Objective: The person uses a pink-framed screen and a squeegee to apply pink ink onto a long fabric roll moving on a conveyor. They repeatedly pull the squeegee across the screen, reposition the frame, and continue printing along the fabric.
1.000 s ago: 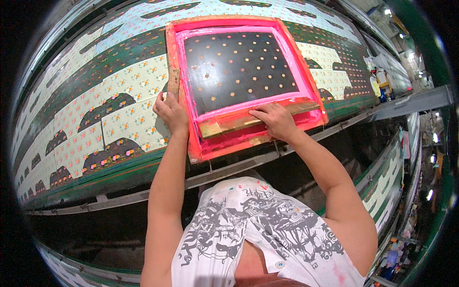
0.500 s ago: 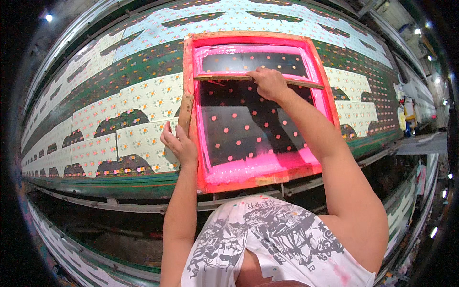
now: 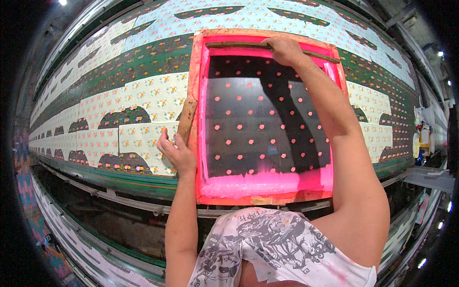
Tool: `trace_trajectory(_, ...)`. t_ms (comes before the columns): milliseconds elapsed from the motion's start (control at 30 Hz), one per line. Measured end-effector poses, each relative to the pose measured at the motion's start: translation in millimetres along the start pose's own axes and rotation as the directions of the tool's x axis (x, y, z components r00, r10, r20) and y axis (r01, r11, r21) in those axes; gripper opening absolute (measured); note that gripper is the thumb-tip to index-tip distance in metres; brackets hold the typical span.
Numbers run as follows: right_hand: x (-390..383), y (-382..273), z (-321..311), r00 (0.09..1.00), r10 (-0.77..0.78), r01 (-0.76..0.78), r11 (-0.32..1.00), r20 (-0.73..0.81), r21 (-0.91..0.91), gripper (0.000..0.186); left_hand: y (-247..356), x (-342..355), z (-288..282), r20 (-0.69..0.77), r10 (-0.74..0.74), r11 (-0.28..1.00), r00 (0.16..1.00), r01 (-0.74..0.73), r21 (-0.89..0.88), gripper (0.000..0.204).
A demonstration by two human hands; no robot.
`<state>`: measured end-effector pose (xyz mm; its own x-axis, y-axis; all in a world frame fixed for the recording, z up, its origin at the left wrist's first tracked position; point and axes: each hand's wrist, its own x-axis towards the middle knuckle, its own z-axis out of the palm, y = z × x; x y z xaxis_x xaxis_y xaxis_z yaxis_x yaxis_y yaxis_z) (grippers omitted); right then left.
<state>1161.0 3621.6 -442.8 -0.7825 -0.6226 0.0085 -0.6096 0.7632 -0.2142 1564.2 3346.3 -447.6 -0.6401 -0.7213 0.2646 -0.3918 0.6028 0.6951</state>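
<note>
A silk-screen printing frame (image 3: 194, 79) with orange-stained wooden sides lies on the long table in front of me. Its dark mesh (image 3: 234, 119) carries rows of small pink dots, and a thick band of pink ink (image 3: 248, 185) lies along the near edge. My right hand (image 3: 286, 50) grips a long wooden squeegee (image 3: 234, 45) at the far end of the frame. My left hand (image 3: 178, 154) is by the frame's left side, fingers apart, its thumb close to the lower end of a wooden handle (image 3: 187, 118); whether they touch is unclear.
Cream fabric panels (image 3: 155, 93) with small flowers cover the green table (image 3: 143, 179) to the left and right, with pale blue panels (image 3: 158, 31) beyond. A metal rail (image 3: 119, 202) runs along the near edge. Bottles and cloths (image 3: 423, 126) stand at the far right.
My right hand has pushed the squeegee away from me, from the upper part of the mesh to the frame's far end. The left hand stays beside the handle.
</note>
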Motion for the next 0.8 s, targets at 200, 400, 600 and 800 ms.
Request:
trace_trajectory(200, -5, 9, -6, 0.996, -0.023, 0.023, 1.000, 0.083, 0.002, 0.044, 0, -3, -3, 0.019, 0.012, 0.997, 1.000, -0.013, 0.072, 0.044)
trace_trajectory(400, -26, 7, -11, 0.991, -0.050, 0.042, 0.997, 0.121, 0.062, 0.038, 3, 1, -2, 0.061, 0.046, 0.996, 0.997, -0.050, 0.069, 0.046)
trace_trajectory(600, -99, -46, -22, 0.985, -0.110, 0.106, 0.994, 0.133, 0.038, 0.037, -10, 4, 0, 0.022, 0.117, 0.991, 0.993, -0.118, 0.061, 0.048)
trace_trajectory(800, -197, -91, -14, 0.989, -0.106, 0.100, 0.993, 0.107, 0.058, 0.041, -9, 10, 10, -0.019, 0.149, 0.987, 0.989, -0.150, -0.063, 0.049)
